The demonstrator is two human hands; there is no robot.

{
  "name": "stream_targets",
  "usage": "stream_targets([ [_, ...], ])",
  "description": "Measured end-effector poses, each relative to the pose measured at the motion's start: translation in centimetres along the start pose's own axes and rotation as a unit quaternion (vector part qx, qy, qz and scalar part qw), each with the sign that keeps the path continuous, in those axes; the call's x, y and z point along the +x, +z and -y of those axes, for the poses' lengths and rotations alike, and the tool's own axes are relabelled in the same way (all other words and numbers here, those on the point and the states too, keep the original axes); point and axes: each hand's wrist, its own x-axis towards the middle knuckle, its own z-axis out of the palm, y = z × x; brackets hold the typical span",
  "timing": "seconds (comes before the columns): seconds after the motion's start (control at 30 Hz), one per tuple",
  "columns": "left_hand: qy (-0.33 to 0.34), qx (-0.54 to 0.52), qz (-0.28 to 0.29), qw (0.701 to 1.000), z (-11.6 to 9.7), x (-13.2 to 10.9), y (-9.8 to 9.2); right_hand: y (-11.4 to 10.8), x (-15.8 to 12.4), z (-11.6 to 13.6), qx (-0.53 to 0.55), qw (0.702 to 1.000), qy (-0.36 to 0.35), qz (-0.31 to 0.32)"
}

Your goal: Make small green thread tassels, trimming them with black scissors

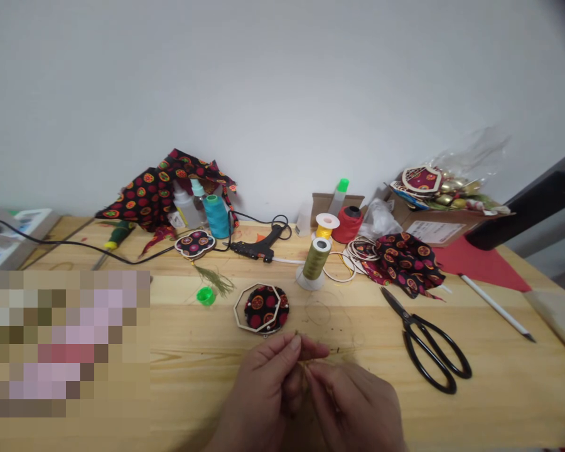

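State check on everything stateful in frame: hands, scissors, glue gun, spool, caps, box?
left hand, fingers pinched on olive strands
right hand, fingers pinched on the same strands
scissors, shut, lying flat
glue gun, lying on its side
olive spool, upright
green cap, off, loose on table
green-capped bottle, upright, capped
cardboard box, open, filled

There is lots of bare table (513, 402) at the lower right of the frame, and some more just left of the left hand (263, 389). Black scissors (430, 342) lie in the way right of the middle, and a round cloth piece (262, 307) sits just above the hands. Spools (314, 260), a glue gun (258, 249) and cloth (407, 260) crowd the back.
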Motion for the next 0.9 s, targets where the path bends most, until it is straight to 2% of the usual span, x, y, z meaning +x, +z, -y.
stream_targets([
  [0.27,0.001,0.010,-0.007,1.000,0.2,0.0,0.0,0.4,-0.8,0.0,0.023,0.999,0.009,0.034],
  [0.37,0.001,0.022,-0.020,1.000,0.3,0.0,0.0,0.0,-0.8,-0.3,0.051,0.998,0.018,0.008],
  [0.47,0.030,0.053,-0.030,0.998,0.5,0.0,-0.1,-0.9,0.1,-0.9,0.044,0.999,0.025,-0.017],
  [0.53,0.050,0.080,-0.028,0.995,0.7,0.1,-0.3,-1.5,0.9,-1.4,0.045,0.998,0.044,-0.023],
  [0.6,0.055,0.108,-0.016,0.992,0.9,0.1,-0.4,-1.9,1.6,-1.8,0.102,0.990,0.095,-0.019],
  [0.73,0.060,0.154,0.013,0.986,1.2,0.0,-0.7,-1.9,2.3,-2.0,0.257,0.937,0.235,0.035],
  [0.9,0.043,0.175,0.035,0.983,1.0,-0.1,-0.6,-1.5,2.7,-2.0,0.359,0.855,0.359,0.106],
])
